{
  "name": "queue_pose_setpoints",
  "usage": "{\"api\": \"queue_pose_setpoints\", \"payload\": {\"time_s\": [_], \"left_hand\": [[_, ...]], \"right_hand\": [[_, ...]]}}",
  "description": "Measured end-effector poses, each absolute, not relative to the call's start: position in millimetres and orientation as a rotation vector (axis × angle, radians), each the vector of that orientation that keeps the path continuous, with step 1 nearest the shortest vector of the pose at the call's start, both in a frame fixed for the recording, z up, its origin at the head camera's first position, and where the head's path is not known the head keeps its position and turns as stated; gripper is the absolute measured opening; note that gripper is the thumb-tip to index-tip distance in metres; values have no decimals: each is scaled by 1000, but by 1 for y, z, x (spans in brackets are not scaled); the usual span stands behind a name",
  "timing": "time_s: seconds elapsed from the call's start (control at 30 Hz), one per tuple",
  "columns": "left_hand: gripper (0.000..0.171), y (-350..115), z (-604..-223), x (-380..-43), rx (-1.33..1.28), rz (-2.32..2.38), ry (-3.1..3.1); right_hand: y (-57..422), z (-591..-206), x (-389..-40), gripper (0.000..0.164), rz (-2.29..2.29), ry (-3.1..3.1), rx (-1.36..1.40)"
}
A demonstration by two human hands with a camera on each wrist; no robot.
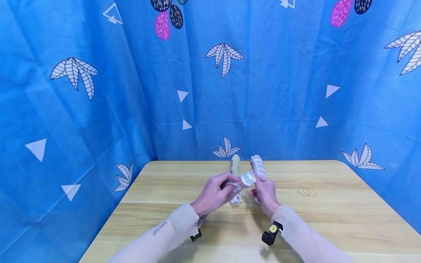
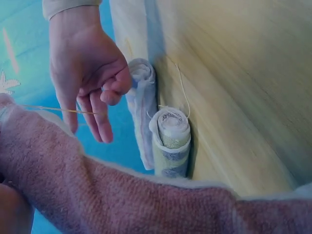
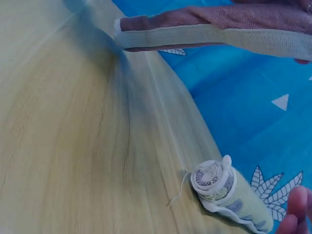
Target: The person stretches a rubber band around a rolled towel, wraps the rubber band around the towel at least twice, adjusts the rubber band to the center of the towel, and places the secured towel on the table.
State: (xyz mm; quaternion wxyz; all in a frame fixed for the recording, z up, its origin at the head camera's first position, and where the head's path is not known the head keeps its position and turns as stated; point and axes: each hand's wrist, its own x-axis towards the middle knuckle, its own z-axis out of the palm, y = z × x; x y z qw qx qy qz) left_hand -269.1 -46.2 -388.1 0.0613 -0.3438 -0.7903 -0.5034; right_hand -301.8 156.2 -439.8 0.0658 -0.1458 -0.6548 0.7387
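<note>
A rolled pinkish-brown towel (image 2: pixel 112 195) with a pale edge is held up over the table. My left hand (image 1: pixel 217 191) grips it near its far end, and the end of the roll (image 1: pixel 248 178) points at my right hand. A thin rubber band (image 2: pixel 53 108) stretches from that end to the fingers of my right hand (image 2: pixel 87 68), which hold it. Behind the hands lie two more rolled towels on the table: a yellow-green patterned one (image 1: pixel 235 166) and a white-and-grey striped one (image 1: pixel 258 164). Rubber bands show loosely around the rolls in the left wrist view.
Loose rubber bands (image 1: pixel 306 191) lie on the wooden table (image 1: pixel 329 219) to the right of the hands. A blue patterned curtain (image 1: pixel 279 91) hangs along the table's back and sides.
</note>
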Motion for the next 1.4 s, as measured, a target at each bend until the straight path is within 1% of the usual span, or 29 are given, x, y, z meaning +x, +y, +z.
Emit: {"api": "queue_pose_setpoints", "payload": {"time_s": [0.07, 0.17, 0.27, 0.4, 0.53, 0.67, 0.77, 0.83, 0.97, 1.2, 1.3, 1.4], "left_hand": [[19, -48, -388, -270, -991, -1578, -2417], [19, -51, -388, -273, -906, -1626, -2462], [18, -53, -386, -275, -837, -1657, -2490], [16, -52, -382, -279, -793, -1721, -2488], [15, -48, -379, -284, -763, -1833, -2464], [16, -46, -379, -289, -728, -1973, -2425], [16, -47, -379, -291, -686, -2059, -2405], [17, -48, -380, -292, -665, -2089, -2402], [18, -50, -380, -292, -664, -2134, -2408], [18, -55, -380, -291, -727, -2188, -2430], [18, -57, -379, -288, -755, -2155, -2459], [19, -55, -377, -284, -803, -2135, -2459]], "right_hand": [[157, -437, -301, 61, 2248, -1926, -425], [162, -432, -299, 63, 2263, -1860, -359], [167, -424, -296, 60, 2309, -1814, -253], [173, -415, -291, 59, 2420, -1770, -6], [179, -412, -291, 62, 2496, -1759, 290], [184, -409, -293, 55, 2378, -1881, 553], [188, -407, -294, 48, 2181, -2031, 681], [190, -406, -295, 48, 2065, -2118, 744], [195, -400, -294, 51, 1910, -2252, 827], [205, -388, -293, 57, 1596, -2430, 823], [204, -387, -294, 55, 1641, -2401, 793], [198, -388, -294, 49, 1844, -2276, 691]]}}
